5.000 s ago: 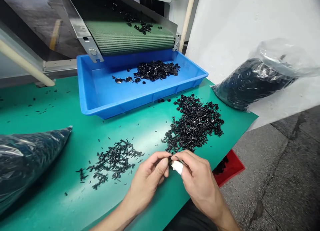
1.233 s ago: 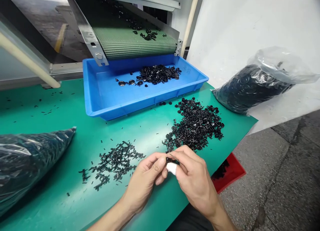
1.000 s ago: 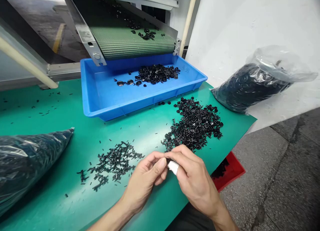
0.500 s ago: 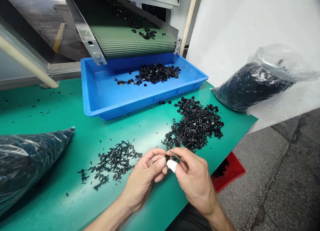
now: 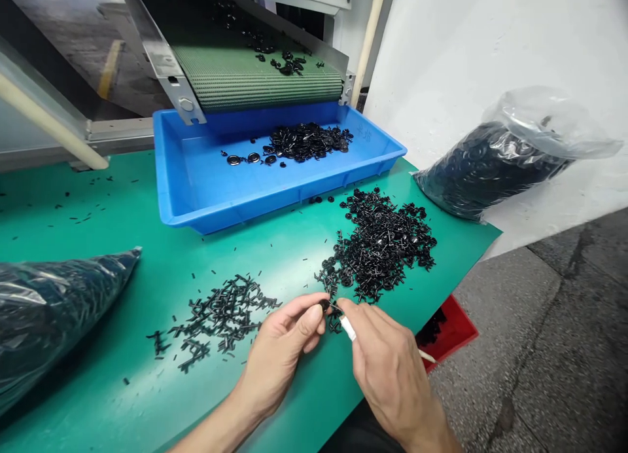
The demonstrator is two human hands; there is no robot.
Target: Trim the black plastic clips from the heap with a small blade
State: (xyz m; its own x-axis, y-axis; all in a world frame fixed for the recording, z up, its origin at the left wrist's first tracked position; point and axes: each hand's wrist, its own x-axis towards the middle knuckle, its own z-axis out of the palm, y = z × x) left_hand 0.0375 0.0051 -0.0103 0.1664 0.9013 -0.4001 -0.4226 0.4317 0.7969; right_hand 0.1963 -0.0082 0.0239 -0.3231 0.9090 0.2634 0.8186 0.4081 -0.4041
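My left hand [image 5: 282,338] pinches a small round black plastic part [image 5: 324,304] between thumb and fingertips. My right hand [image 5: 390,358] is closed around a slim tool with a thin metal tip [image 5: 335,306], which meets the part's right side. White wrapping [image 5: 348,327] covers the end of the right thumb. A pale stick end [image 5: 427,356] pokes out behind that hand, apparently the tool's handle. Just beyond both hands lies a heap of black plastic parts [image 5: 380,240] with round heads and thin stems. Small black cross-shaped scraps [image 5: 228,312] are piled left of my left hand.
A blue tray [image 5: 235,207] holding black parts sits under a green conveyor belt [image 5: 265,90]. Filled plastic bags stand at the right [image 5: 495,165] and lie at the left [image 5: 53,315] of the green table [image 5: 171,414]. Below the table's right edge is a red bin [image 5: 456,332].
My right hand has shifted slightly right and turned, its fingers drawing away from my left fingertips. The round part and metal tip show more clearly, and the pale stick end has come into view.
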